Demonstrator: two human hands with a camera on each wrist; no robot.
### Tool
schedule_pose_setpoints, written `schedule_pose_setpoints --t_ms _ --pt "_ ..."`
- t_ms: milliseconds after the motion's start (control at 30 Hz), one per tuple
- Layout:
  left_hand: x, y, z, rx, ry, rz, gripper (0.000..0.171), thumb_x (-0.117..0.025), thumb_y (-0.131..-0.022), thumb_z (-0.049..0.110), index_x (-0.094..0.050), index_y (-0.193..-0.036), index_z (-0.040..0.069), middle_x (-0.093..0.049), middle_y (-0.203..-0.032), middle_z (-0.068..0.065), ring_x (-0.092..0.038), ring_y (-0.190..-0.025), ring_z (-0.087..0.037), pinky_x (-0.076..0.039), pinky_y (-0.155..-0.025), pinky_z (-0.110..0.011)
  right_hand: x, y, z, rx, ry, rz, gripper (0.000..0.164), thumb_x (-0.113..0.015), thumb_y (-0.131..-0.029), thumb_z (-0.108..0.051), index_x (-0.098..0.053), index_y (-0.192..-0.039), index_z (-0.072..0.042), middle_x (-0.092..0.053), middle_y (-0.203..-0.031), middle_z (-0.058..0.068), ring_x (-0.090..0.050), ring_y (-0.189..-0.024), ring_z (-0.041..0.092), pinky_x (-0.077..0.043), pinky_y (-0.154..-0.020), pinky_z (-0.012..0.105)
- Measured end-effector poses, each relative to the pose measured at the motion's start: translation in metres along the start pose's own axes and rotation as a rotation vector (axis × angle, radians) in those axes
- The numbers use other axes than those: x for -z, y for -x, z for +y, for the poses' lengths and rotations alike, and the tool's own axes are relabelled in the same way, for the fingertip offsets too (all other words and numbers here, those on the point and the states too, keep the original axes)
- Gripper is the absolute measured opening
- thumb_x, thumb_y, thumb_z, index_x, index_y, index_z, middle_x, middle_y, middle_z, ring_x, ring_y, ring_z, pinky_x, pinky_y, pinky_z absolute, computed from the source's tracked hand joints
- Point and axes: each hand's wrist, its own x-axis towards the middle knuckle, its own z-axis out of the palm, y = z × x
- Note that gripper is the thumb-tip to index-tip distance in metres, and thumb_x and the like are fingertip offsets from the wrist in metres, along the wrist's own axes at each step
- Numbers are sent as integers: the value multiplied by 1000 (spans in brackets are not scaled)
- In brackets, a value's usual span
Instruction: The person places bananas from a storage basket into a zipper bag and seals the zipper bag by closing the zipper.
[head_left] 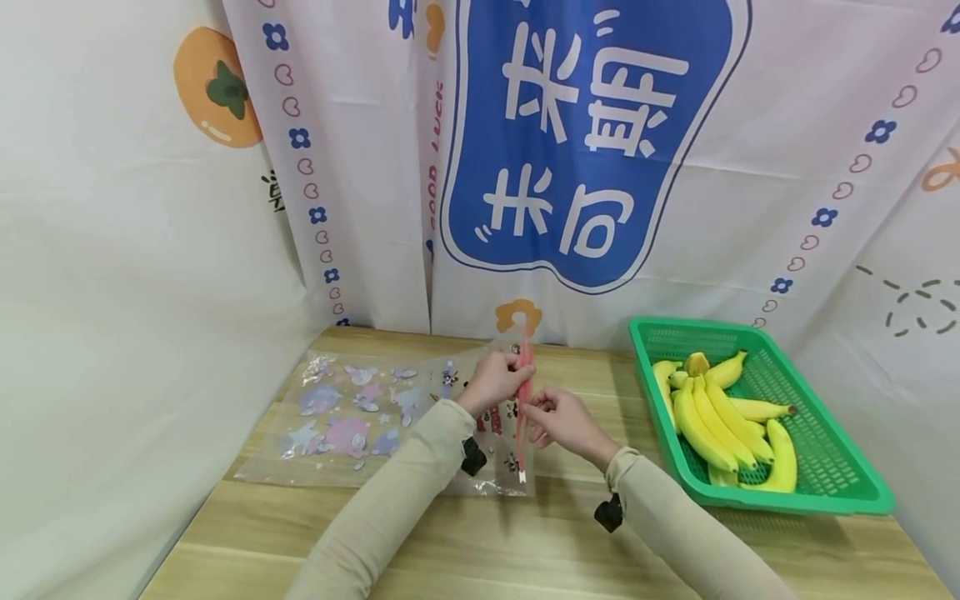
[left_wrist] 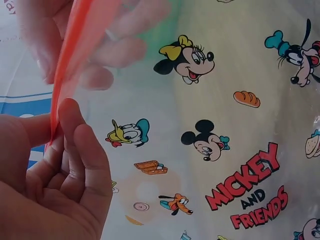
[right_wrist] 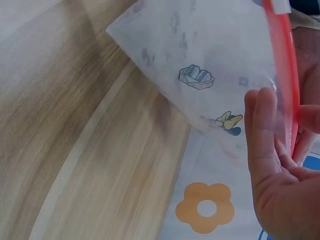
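Observation:
A clear zip bag [left_wrist: 200, 100] printed with cartoon characters is held up on its side, its red zip strip [head_left: 522, 442] running upright. My left hand [head_left: 497, 382] pinches the strip near its upper part, thumb against fingers. Just below and to the right, my right hand [head_left: 566, 423] pinches the same strip between thumb and fingers, with other fingers extended along the bag's face in the right wrist view. A white slider [head_left: 522, 477] sits at the strip's near end. Whether the bag's mouth is parted cannot be made out.
Another clear bag [head_left: 345, 425] with purple and pink prints lies flat on the wooden table [head_left: 585, 550] at the left. On the right stands a green basket [head_left: 825, 433] holding several yellow bananas [head_left: 712, 417]. Printed curtains [head_left: 375, 208] hang behind and beside the table.

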Motion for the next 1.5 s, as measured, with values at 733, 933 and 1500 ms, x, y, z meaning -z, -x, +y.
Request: schedule_pose_setpoints --t_ms 733,933,1500 --pt "-3 0 -3 9 76 -75 19 -50 -99 23 -60 -94 7 -57 -72 -3 -42 -50 -11 -34 -43 -24 2 0 -1 -114 -292 -17 19 -51 -98 -9 -54 -98 9 -58 -73 7 -57 -57 13 -54 -58 29" --pt "1 -1 0 11 39 -43 16 -52 -98 21 -60 -92 9 -61 -71 -3 -51 -52 -21 -34 -40 -24 5 1 0 -124 -268 24 12 -50 -97 -5 -55 -93 6 -57 -70 7 -56 -55 13 -53 -56 28" --pt "16 3 -3 -17 -57 17 18 -56 -96 17 -57 -83 4 -45 -60 -1 -36 -46 -11 -31 -43 -23 24 2 5 -122 -137 81 15 -55 -94 -8 -56 -92 6 -61 -66 10 -61 -55 17 -55 -57 36"
